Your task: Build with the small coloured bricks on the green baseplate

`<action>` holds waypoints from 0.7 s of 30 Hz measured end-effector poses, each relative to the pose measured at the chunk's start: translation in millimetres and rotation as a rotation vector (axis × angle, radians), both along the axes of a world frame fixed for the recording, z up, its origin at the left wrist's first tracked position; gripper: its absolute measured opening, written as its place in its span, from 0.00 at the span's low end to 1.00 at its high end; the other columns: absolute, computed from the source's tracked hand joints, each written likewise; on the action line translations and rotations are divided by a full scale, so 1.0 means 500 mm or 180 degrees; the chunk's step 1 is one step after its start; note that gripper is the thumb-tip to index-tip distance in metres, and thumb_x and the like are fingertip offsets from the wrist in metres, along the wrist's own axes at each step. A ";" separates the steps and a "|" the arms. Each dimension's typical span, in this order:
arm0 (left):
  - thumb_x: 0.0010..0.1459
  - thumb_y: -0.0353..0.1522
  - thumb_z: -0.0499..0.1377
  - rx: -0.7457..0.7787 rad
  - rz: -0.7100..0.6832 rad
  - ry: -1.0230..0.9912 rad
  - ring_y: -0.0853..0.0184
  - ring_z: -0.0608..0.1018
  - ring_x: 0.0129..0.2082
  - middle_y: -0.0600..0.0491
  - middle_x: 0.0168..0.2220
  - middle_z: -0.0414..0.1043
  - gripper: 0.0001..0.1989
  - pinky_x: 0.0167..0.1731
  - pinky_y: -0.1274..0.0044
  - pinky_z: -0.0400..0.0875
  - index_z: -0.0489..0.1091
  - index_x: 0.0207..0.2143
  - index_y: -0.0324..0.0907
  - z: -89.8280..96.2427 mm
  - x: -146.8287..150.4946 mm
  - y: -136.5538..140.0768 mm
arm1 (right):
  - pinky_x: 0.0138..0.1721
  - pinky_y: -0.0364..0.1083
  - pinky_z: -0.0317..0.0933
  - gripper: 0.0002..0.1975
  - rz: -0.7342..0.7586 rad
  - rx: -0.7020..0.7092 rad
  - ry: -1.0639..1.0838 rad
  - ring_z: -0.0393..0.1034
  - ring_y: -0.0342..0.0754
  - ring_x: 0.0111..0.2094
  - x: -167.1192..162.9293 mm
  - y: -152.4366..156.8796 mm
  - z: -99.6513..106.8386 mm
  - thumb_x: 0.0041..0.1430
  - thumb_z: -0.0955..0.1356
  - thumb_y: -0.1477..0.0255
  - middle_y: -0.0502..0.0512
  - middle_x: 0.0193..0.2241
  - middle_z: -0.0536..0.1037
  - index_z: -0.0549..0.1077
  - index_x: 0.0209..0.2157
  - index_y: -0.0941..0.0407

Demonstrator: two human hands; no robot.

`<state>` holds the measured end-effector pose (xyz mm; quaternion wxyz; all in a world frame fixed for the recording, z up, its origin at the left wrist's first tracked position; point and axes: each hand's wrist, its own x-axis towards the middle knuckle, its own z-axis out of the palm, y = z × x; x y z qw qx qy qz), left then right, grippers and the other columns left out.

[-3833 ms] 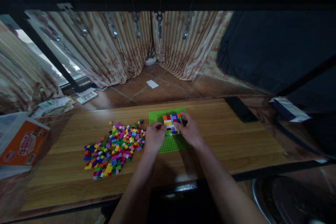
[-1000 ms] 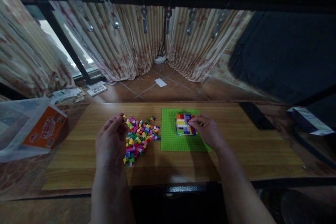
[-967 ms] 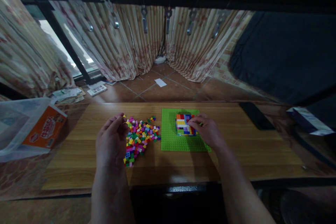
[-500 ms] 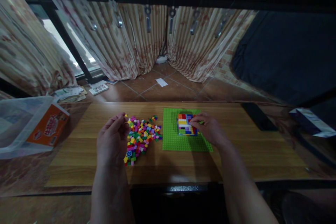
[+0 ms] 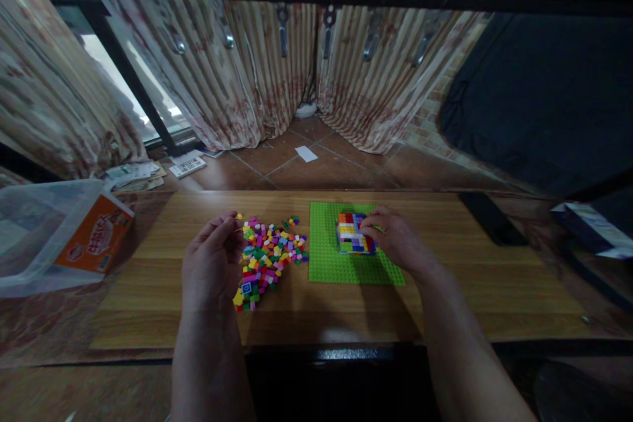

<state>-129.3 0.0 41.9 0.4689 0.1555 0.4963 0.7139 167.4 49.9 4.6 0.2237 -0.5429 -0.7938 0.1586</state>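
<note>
My left hand (image 5: 210, 250) hovers at the left edge of a loose pile of small toy bricks (image 5: 270, 254) in many colours. Its thumb and fingers are pinched together. A tiny yellow brick (image 5: 239, 216) shows right by the fingertips; whether it is held, I cannot tell. On the green baseplate (image 5: 324, 270) stands a low rectangular block of bricks (image 5: 349, 237) in red, blue, white, orange and purple. My right hand (image 5: 395, 237) reaches over its right side, fingers pinched and touching its top. What lies between those fingertips is hidden.
The wooden table (image 5: 163, 277) carries a dark phone-like slab (image 5: 492, 219) at the back right. Beyond its left end is a clear plastic tub (image 5: 49, 231) with an orange label. Papers (image 5: 133, 175) lie behind the tub, and a box (image 5: 588, 227) stands at far right.
The whole view has shifted slightly. Both hands keep nearly the same places, the left by the pile and the right on the brick block.
</note>
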 end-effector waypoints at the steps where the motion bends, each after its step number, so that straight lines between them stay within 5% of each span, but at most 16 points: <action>1: 0.38 0.26 0.65 0.0007 -0.0001 0.0005 0.79 0.68 0.20 0.57 0.23 0.68 0.09 0.18 0.88 0.63 0.71 0.27 0.35 0.000 -0.001 -0.001 | 0.41 0.48 0.60 0.12 0.0015 0.0010 -0.0050 0.68 0.49 0.35 -0.001 0.000 0.001 0.59 0.65 0.72 0.55 0.33 0.74 0.77 0.25 0.54; 7: 0.39 0.27 0.65 -0.0028 -0.0037 0.0002 0.79 0.69 0.20 0.57 0.23 0.68 0.09 0.20 0.88 0.64 0.72 0.28 0.36 0.002 -0.005 -0.005 | 0.40 0.48 0.60 0.11 -0.0052 -0.0004 -0.0001 0.68 0.48 0.34 -0.004 -0.002 0.000 0.57 0.65 0.71 0.54 0.32 0.75 0.77 0.25 0.54; 16: 0.39 0.26 0.65 -0.0078 -0.0001 0.0028 0.79 0.68 0.19 0.58 0.24 0.68 0.09 0.18 0.88 0.63 0.71 0.28 0.37 0.011 -0.006 -0.009 | 0.33 0.47 0.63 0.08 -0.0852 -0.0779 0.1614 0.70 0.47 0.28 0.008 0.013 -0.036 0.45 0.72 0.65 0.52 0.25 0.78 0.77 0.25 0.55; 21: 0.39 0.27 0.66 -0.0126 0.0079 -0.0057 0.80 0.68 0.20 0.58 0.23 0.68 0.10 0.19 0.89 0.65 0.72 0.28 0.37 0.014 -0.009 -0.009 | 0.28 0.45 0.60 0.13 -0.1412 -0.0525 0.1736 0.68 0.45 0.25 0.017 0.011 -0.044 0.45 0.71 0.60 0.53 0.23 0.77 0.76 0.26 0.57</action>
